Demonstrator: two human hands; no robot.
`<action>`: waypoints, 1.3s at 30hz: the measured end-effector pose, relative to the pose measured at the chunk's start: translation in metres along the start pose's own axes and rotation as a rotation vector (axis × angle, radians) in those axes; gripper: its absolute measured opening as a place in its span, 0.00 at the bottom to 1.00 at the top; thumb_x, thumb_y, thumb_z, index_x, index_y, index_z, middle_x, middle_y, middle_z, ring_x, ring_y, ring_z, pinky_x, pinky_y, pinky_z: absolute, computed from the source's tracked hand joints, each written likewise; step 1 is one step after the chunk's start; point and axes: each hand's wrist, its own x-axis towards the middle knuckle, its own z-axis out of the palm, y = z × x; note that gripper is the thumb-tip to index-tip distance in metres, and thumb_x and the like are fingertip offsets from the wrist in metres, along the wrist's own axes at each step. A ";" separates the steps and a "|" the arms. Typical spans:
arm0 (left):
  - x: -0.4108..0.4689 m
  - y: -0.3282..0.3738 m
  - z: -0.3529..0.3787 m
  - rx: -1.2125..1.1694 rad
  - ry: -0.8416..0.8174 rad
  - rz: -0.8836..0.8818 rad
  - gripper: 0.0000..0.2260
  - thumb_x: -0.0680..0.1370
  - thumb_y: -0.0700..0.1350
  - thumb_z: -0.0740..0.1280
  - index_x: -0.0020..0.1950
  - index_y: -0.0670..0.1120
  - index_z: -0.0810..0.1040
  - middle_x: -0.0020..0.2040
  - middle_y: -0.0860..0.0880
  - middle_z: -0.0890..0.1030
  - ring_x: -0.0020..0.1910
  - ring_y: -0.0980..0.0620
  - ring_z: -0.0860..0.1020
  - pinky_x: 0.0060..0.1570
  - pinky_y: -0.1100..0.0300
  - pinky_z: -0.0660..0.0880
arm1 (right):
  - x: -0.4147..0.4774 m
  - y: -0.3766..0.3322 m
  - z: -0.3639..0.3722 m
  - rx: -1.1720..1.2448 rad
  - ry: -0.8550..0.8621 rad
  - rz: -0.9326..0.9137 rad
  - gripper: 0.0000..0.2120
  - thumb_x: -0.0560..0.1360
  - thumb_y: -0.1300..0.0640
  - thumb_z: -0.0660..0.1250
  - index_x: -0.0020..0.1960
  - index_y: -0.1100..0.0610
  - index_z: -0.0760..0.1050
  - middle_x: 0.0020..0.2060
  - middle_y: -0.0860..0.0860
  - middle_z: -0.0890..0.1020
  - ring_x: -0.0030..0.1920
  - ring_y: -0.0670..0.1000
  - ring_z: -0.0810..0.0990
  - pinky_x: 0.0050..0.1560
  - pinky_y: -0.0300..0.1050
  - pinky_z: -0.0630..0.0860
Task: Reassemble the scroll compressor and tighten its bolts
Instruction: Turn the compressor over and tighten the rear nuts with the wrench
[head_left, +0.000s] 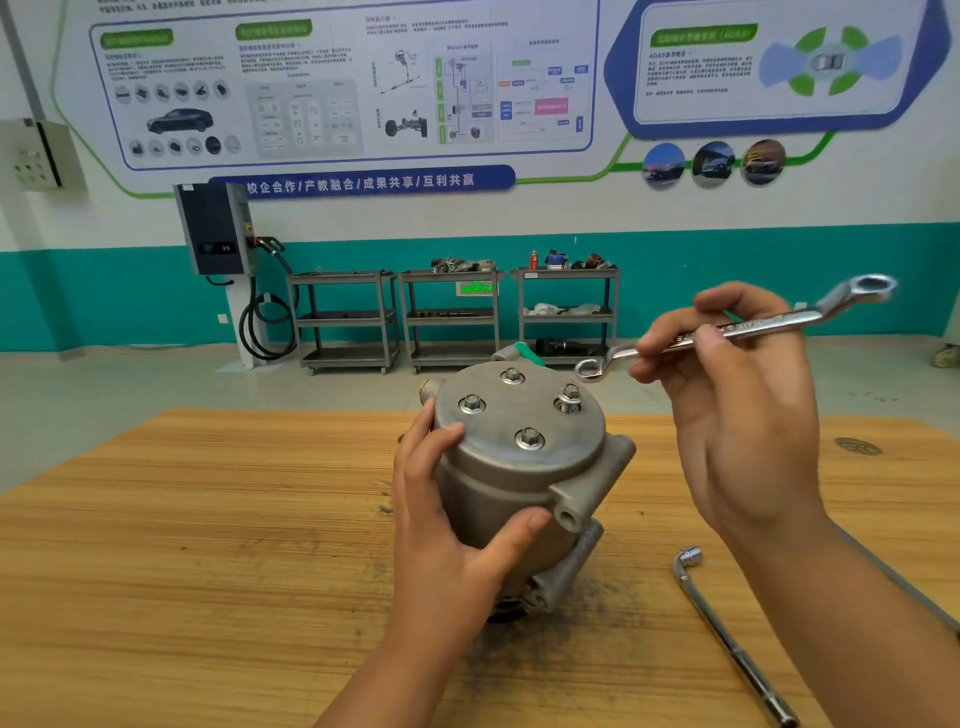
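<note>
The grey scroll compressor (524, 467) stands on end on the wooden table (208, 545), its round end cover facing up. Several hex bolts sit in the cover; the right one (569, 397) stands higher than the others, with its thread showing. My left hand (447, 525) grips the compressor's body from the left, thumb on the front. My right hand (737, 415) holds a chrome double ring spanner (748, 327) by its shank, raised above and to the right of the cover. The spanner's small ring end (592, 368) hovers just right of the raised bolt, not on it.
An L-shaped socket wrench (727, 634) lies on the table at the right, near my right forearm. A round insert (857, 446) sits in the tabletop at the far right. Beyond the table stand three metal carts (452, 317) and a wall charger (215, 228).
</note>
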 end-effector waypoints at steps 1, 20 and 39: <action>0.000 0.000 0.000 -0.002 0.000 -0.002 0.31 0.65 0.62 0.73 0.64 0.70 0.62 0.75 0.60 0.59 0.74 0.54 0.62 0.69 0.43 0.66 | 0.003 0.003 -0.004 0.040 0.003 0.052 0.06 0.76 0.64 0.53 0.50 0.55 0.66 0.35 0.49 0.80 0.38 0.48 0.78 0.42 0.41 0.76; 0.000 0.001 0.000 -0.014 -0.002 -0.006 0.31 0.66 0.59 0.73 0.65 0.69 0.62 0.74 0.62 0.59 0.74 0.52 0.62 0.68 0.42 0.67 | 0.005 0.029 -0.019 0.247 0.093 0.420 0.09 0.80 0.67 0.50 0.48 0.59 0.68 0.36 0.54 0.83 0.33 0.51 0.80 0.37 0.40 0.78; -0.001 -0.001 0.001 0.025 0.013 0.040 0.32 0.66 0.59 0.73 0.65 0.71 0.60 0.75 0.60 0.59 0.74 0.54 0.62 0.69 0.48 0.66 | -0.026 0.036 -0.007 -0.335 -0.032 -0.191 0.06 0.69 0.57 0.59 0.39 0.51 0.74 0.37 0.45 0.78 0.44 0.46 0.78 0.45 0.39 0.73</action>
